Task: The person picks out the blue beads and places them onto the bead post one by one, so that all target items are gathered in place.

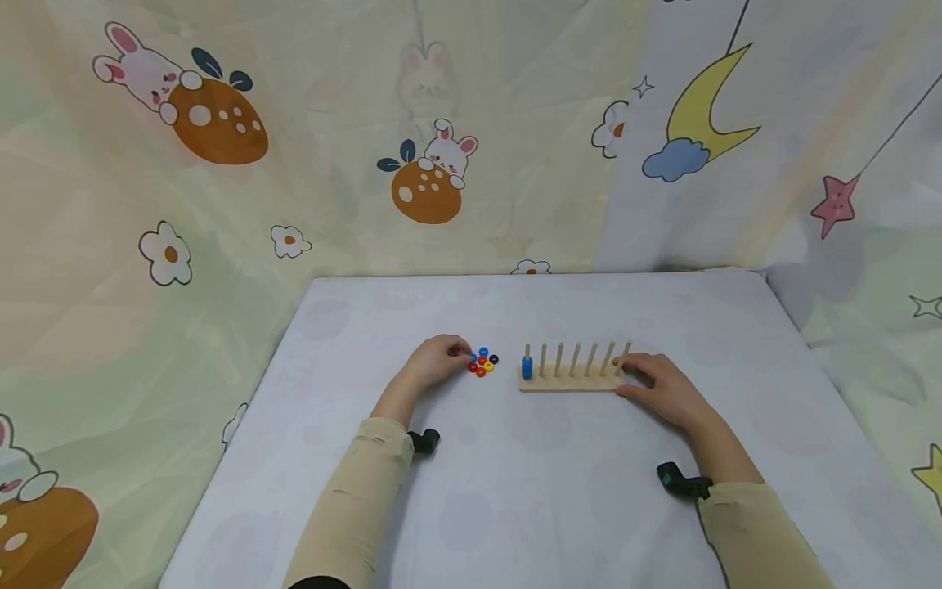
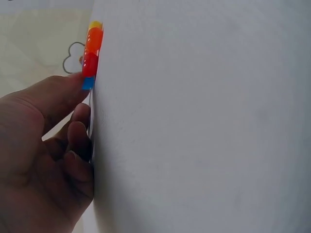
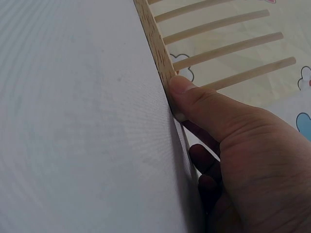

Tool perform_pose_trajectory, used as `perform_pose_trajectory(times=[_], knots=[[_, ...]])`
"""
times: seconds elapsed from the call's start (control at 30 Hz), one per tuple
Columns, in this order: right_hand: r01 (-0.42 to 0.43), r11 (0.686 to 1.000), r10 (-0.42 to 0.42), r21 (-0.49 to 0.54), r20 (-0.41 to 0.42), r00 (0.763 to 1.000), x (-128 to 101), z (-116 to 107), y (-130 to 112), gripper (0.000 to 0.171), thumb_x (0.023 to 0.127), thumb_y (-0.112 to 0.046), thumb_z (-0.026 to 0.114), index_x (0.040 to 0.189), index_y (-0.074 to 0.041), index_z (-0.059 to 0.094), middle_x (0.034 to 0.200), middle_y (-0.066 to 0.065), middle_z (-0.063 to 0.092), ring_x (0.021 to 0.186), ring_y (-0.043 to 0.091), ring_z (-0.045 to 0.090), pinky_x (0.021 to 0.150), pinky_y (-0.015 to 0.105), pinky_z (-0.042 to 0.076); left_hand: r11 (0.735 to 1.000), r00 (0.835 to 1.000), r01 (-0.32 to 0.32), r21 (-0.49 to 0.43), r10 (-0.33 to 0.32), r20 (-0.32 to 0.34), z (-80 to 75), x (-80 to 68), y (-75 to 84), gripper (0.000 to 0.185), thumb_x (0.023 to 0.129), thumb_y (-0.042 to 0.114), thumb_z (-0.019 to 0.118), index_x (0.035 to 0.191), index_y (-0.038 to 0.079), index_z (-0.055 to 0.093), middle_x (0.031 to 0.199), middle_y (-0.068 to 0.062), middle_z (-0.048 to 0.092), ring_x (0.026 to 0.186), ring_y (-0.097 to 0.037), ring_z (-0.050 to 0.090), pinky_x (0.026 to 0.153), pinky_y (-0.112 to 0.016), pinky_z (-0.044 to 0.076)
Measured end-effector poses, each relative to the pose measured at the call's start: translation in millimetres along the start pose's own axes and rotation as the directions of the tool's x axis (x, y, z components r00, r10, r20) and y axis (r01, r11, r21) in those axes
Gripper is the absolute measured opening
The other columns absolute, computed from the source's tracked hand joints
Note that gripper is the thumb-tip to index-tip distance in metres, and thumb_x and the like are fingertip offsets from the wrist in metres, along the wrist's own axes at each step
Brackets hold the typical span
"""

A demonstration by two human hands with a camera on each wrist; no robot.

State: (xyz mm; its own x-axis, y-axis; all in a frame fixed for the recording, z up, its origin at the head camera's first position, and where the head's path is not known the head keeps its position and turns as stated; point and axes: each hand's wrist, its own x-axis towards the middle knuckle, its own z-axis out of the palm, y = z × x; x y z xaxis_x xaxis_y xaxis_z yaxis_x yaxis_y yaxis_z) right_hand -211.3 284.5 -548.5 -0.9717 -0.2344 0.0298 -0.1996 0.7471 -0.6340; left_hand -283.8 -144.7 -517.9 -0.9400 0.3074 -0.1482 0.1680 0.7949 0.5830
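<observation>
Head view shows the left hand (image 1: 436,360) at the left edge of a small cluster of rings (image 1: 482,361) on the table (image 1: 515,491), its fingertips curled in on a blue ring (image 1: 473,356). In the left wrist view the thumb and a finger pinch that blue ring (image 2: 88,83), with the others stacked just past it. The rack (image 1: 570,378) lies right of the cluster, its long axis running left to right, one blue ring (image 1: 527,367) already on the leftmost peg. The right hand (image 1: 658,386) rests at the rack's right end, thumb pressed on its near edge, fingers loosely bent around the end. The left hand is the nearer to the free pegs' left end.
</observation>
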Motion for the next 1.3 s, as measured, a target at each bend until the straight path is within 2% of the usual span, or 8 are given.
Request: perform_pose_trajectory(times=[0.23, 0.47, 0.77, 1.0, 1.3], knots=[[0.005, 1.0, -0.005, -0.002, -0.004, 1.0, 0.0, -0.1, 0.3, 0.051, 0.088, -0.043, 0.073, 0.131, -0.019, 0.06, 0.141, 0.014, 0.054, 0.131, 0.038, 0.043, 0.108, 0.062, 0.03, 1.0, 1.0, -0.009, 0.023, 0.009, 0.0, 0.2, 1.8, -1.4, 0.022, 0.094, 0.031, 0.068, 0.114, 0.024, 0.069, 0.095, 0.003, 0.062, 0.09, -0.017, 0.054, 0.084, -0.035, 0.045], [0.01, 1.0, -0.01, -0.002, -0.008, 1.0, 0.0, -1.6, -1.3, 0.049, 0.088, -0.04, 0.073, 0.131, -0.019, 0.06, 0.14, 0.014, 0.055, 0.13, 0.038, 0.043, 0.108, 0.062, 0.031, 0.997, 0.999, -0.039, 0.067, 0.039, 0.007, 1.9, 7.0, -5.3, 0.023, 0.093, 0.033, 0.068, 0.115, 0.027, 0.07, 0.095, 0.004, 0.063, 0.088, -0.016, 0.055, 0.082, -0.034, 0.046], [-0.005, 1.0, 0.005, -0.002, -0.003, 1.0, -0.5, -1.7, -2.5, 0.051, 0.088, -0.044, 0.072, 0.131, -0.019, 0.06, 0.14, 0.014, 0.054, 0.131, 0.038, 0.042, 0.108, 0.063, 0.03, 0.996, 1.0, -0.009, 0.086, 0.01, -0.015, 2.5, 4.6, -2.8, 0.022, 0.093, 0.033, 0.068, 0.114, 0.027, 0.07, 0.095, 0.005, 0.063, 0.087, -0.015, 0.055, 0.079, -0.034, 0.046], [0.007, 1.0, -0.007, -0.014, -0.011, 1.0, -1.1, -0.4, -2.8, 0.05, 0.088, -0.043, 0.073, 0.13, -0.019, 0.061, 0.138, 0.012, 0.057, 0.129, 0.036, 0.044, 0.107, 0.06, 0.033, 0.998, 0.999, 0.017, 0.06, -0.014, -0.041, 4.3, 2.5, -3.0, 0.019, 0.094, 0.034, 0.067, 0.11, 0.026, 0.069, 0.092, 0.004, 0.061, 0.086, -0.016, 0.054, 0.077, -0.033, 0.044], [0.008, 1.0, -0.008, -0.023, -0.009, 1.0, -1.2, 0.4, -1.8, 0.05, 0.089, -0.044, 0.072, 0.131, -0.02, 0.06, 0.139, 0.012, 0.056, 0.129, 0.036, 0.044, 0.107, 0.061, 0.032, 0.999, 0.999, 0.005, -0.031, -0.006, -0.042, 0.6, 2.2, -4.1, 0.021, 0.094, 0.032, 0.067, 0.113, 0.024, 0.069, 0.097, 0.004, 0.063, 0.09, -0.017, 0.056, 0.082, -0.035, 0.048]])
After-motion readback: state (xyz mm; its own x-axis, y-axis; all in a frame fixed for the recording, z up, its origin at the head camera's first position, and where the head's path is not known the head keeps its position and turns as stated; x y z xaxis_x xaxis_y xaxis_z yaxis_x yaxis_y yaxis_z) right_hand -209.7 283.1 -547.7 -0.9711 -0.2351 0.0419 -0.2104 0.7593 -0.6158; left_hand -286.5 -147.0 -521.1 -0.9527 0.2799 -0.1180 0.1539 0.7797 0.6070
